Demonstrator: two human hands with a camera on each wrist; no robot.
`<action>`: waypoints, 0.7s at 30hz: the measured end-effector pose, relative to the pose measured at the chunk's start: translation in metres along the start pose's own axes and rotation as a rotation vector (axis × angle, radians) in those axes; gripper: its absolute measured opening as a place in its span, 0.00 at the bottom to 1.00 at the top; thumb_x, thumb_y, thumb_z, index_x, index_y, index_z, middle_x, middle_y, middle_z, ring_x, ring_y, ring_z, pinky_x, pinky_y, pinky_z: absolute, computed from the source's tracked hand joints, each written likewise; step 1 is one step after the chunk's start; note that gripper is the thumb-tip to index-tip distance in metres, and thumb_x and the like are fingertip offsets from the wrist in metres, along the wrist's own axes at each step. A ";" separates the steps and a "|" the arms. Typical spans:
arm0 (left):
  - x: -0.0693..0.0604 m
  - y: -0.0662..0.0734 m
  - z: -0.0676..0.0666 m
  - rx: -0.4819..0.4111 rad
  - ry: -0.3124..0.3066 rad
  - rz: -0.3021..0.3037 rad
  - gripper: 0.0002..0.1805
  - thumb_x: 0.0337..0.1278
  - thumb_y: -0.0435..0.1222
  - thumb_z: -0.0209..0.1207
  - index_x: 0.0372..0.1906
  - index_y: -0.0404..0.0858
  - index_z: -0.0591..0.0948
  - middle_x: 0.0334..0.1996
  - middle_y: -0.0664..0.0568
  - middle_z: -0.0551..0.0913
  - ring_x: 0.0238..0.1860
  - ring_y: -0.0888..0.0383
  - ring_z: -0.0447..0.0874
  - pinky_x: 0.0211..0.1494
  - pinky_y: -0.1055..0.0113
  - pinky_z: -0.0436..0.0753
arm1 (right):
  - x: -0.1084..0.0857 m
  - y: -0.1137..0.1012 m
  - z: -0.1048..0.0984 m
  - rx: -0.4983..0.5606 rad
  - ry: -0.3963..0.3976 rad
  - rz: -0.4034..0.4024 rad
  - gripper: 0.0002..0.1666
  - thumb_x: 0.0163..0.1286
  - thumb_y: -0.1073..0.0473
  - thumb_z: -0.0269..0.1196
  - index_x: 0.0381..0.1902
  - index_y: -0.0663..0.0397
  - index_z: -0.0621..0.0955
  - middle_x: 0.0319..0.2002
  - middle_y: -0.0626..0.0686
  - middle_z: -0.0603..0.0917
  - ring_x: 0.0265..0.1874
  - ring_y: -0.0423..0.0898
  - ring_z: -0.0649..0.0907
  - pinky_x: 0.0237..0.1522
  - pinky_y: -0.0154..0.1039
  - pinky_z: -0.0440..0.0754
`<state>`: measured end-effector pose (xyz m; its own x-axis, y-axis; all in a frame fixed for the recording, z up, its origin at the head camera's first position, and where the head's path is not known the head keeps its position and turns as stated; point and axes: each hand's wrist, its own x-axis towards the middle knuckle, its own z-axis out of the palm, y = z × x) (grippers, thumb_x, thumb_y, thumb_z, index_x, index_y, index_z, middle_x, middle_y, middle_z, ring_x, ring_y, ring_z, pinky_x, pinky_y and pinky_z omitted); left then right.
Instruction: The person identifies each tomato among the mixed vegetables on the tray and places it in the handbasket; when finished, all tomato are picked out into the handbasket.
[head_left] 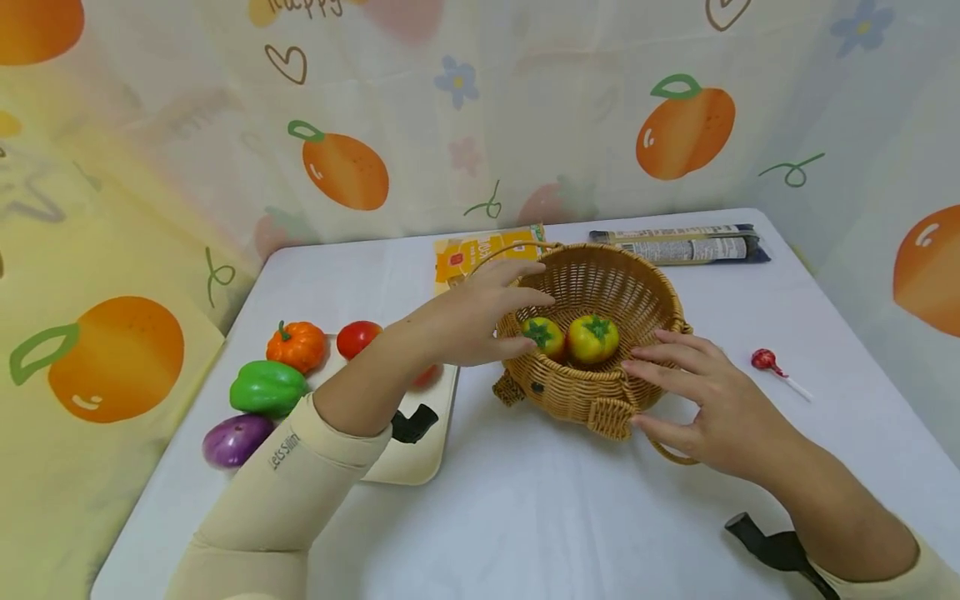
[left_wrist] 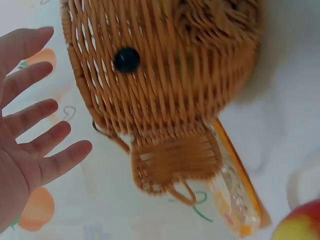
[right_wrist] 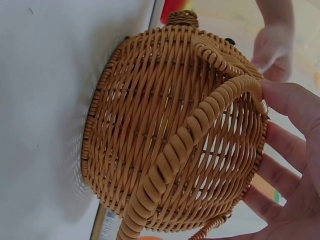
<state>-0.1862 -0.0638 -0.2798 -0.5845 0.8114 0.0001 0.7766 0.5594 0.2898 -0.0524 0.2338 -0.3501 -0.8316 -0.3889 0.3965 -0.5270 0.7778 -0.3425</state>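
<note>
A wicker basket (head_left: 562, 398) with a black button eye and woven ears stands mid-table. Inside it lie two yellow-green toy fruits with green leafy tops, a left one (head_left: 543, 335) and a right one (head_left: 592, 340). My left hand (head_left: 491, 312) is raised at the basket's left rim, fingers spread; the left wrist view shows a gap between them and the weave. At the right rim is my right hand (head_left: 701, 400), its fingers extended along the edge and its thumb near the looped handle (right_wrist: 175, 155). Whether those fingertips touch the wicker is hard to tell.
To the left, a cream tray (head_left: 408, 475) with red produce (head_left: 358, 338) is partly hidden by my forearm. Beside it are an orange pumpkin (head_left: 297, 347), green pepper (head_left: 268, 388) and eggplant (head_left: 237, 440). Packets (head_left: 693, 246) lie behind; a lollipop (head_left: 765, 360) lies right.
</note>
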 end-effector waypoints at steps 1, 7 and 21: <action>-0.003 -0.002 -0.001 0.000 -0.002 -0.006 0.29 0.66 0.48 0.66 0.71 0.51 0.76 0.80 0.50 0.58 0.81 0.50 0.51 0.79 0.50 0.64 | 0.000 0.000 0.000 -0.001 0.004 -0.003 0.37 0.49 0.52 0.82 0.60 0.43 0.85 0.60 0.47 0.83 0.69 0.56 0.72 0.58 0.67 0.78; -0.020 -0.018 -0.001 0.006 0.003 -0.034 0.30 0.65 0.47 0.67 0.70 0.49 0.77 0.79 0.49 0.59 0.80 0.50 0.54 0.76 0.51 0.69 | 0.000 0.000 0.000 0.004 0.004 -0.001 0.37 0.50 0.52 0.81 0.60 0.41 0.85 0.60 0.48 0.83 0.68 0.57 0.72 0.57 0.67 0.77; -0.056 -0.061 0.009 0.032 -0.123 -0.244 0.32 0.62 0.47 0.68 0.70 0.49 0.76 0.77 0.46 0.63 0.76 0.42 0.59 0.73 0.43 0.71 | 0.001 -0.001 -0.002 -0.001 -0.022 0.014 0.37 0.51 0.51 0.81 0.61 0.39 0.85 0.59 0.48 0.84 0.69 0.57 0.72 0.58 0.68 0.76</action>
<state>-0.1987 -0.1424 -0.3066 -0.7238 0.6652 -0.1832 0.6245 0.7445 0.2361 -0.0526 0.2337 -0.3482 -0.8428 -0.3885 0.3724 -0.5148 0.7839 -0.3471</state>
